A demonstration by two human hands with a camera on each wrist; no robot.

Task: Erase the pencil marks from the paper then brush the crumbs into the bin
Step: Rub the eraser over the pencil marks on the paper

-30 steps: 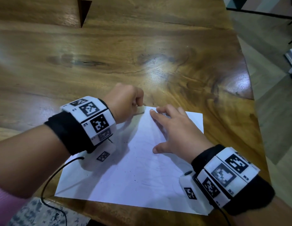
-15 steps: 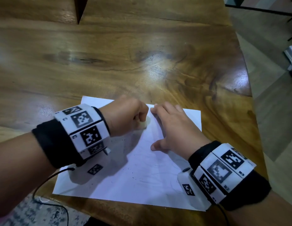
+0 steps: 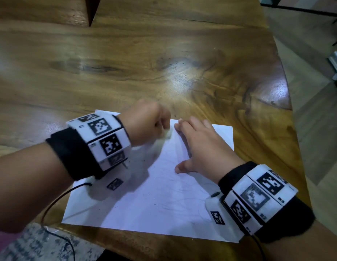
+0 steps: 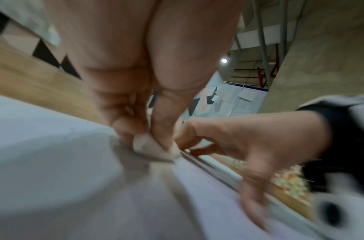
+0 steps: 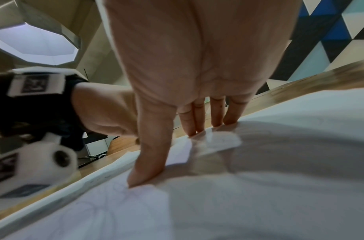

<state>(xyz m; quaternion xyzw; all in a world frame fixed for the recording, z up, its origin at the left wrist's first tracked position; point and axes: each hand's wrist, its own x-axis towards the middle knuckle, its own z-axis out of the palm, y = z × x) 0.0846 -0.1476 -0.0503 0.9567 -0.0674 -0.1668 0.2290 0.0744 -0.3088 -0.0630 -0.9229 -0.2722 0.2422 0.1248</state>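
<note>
A white sheet of paper (image 3: pixel 154 200) with faint pencil lines and dark crumbs lies on the wooden table near its front edge. My left hand (image 3: pixel 147 127) pinches a small whitish eraser (image 4: pixel 148 146) and holds it down on the paper's far part. The eraser (image 3: pixel 167 135) barely shows under the fist in the head view. My right hand (image 3: pixel 203 146) lies flat on the paper (image 5: pixel 218 203) just right of it, fingers (image 5: pixel 189 120) straight and thumb spread, holding the sheet down. No bin is in view.
The wooden table (image 3: pixel 145 63) stretches far beyond the paper. Its right edge (image 3: pixel 288 102) curves off to a tiled floor. A black cable (image 3: pixel 56 202) runs from my left wrist over the front edge.
My left hand has moved back and forth with the eraser near the paper's far edge. The paper's top left corner has come into view. The right hand stays pressed on the sheet.
</note>
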